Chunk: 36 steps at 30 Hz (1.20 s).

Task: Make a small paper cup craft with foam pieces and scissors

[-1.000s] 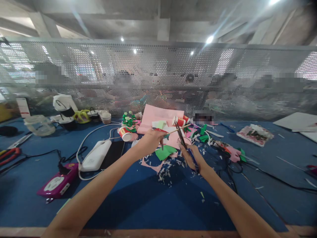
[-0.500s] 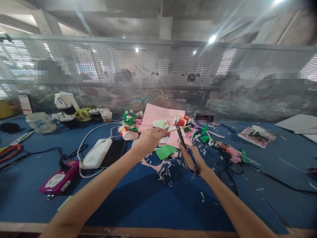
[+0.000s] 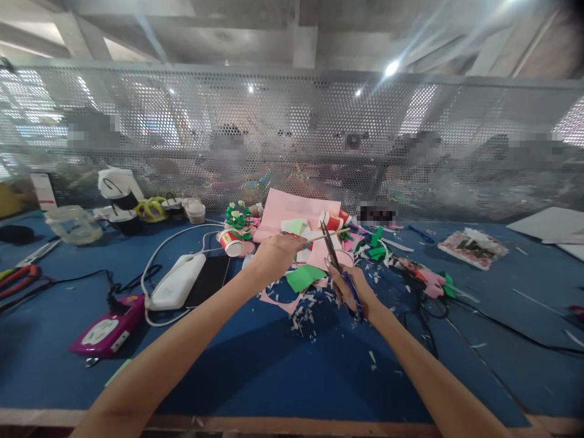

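Observation:
My left hand [image 3: 279, 254] is closed around one end of a thin, pale wooden stick [image 3: 338, 232], which points to the right. Blue-handled scissors [image 3: 333, 250] are in my right hand [image 3: 353, 286], their dark blades pointing up and away. The blades meet the stick near its middle; whether they grip it cannot be made out. Under and behind my hands lie pink paper [image 3: 296, 210], a folded green sheet [image 3: 305, 278] and red-and-white paper cups [image 3: 329, 219]. White paper snippets [image 3: 302, 317] are scattered in front of them.
To the left are a purple power strip [image 3: 107, 325], a white power bank [image 3: 177, 283], a black phone [image 3: 208, 281] and a looping white cable. Red-handled pliers [image 3: 22, 283] lie further left. Black cords and paper scraps are on the right. A perforated metal screen [image 3: 292, 109] stands behind.
My left hand has shifted slightly to the left with the stick, so less of it sticks out past the blades. The scissors stay at nearly the same place.

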Each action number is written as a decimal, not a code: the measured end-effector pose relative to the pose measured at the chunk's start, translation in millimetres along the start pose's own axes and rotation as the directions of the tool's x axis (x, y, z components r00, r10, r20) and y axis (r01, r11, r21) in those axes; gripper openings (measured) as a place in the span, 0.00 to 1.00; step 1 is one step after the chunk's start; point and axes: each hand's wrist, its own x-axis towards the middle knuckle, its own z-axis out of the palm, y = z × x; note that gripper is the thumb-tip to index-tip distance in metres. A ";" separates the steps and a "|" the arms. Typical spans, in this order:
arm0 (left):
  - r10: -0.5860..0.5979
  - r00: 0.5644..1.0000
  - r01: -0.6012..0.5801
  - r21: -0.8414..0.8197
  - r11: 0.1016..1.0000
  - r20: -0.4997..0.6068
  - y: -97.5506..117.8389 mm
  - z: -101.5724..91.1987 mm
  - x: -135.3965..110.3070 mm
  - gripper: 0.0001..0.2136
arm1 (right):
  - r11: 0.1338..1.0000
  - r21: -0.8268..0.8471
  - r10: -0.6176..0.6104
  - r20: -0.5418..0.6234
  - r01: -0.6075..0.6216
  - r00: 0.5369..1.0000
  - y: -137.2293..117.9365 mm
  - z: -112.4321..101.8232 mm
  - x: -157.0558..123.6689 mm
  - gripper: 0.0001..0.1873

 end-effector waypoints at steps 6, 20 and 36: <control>-0.017 0.999 0.012 -0.147 0.989 -0.036 -2.1 3.7 1.8 0.14 | 1.000 -0.002 -0.021 -0.030 0.021 0.999 0.6 0.3 -0.6 0.27; -0.061 0.998 0.058 -0.253 0.966 -0.006 0.8 -4.2 1.7 0.14 | 0.998 -0.047 -0.048 -0.073 0.044 0.996 4.4 0.7 -1.8 0.21; -0.064 0.997 0.065 -0.009 0.998 0.046 5.9 9.2 -2.2 0.13 | 0.962 -0.249 -0.140 -0.094 0.113 0.986 7.3 -2.3 1.2 0.24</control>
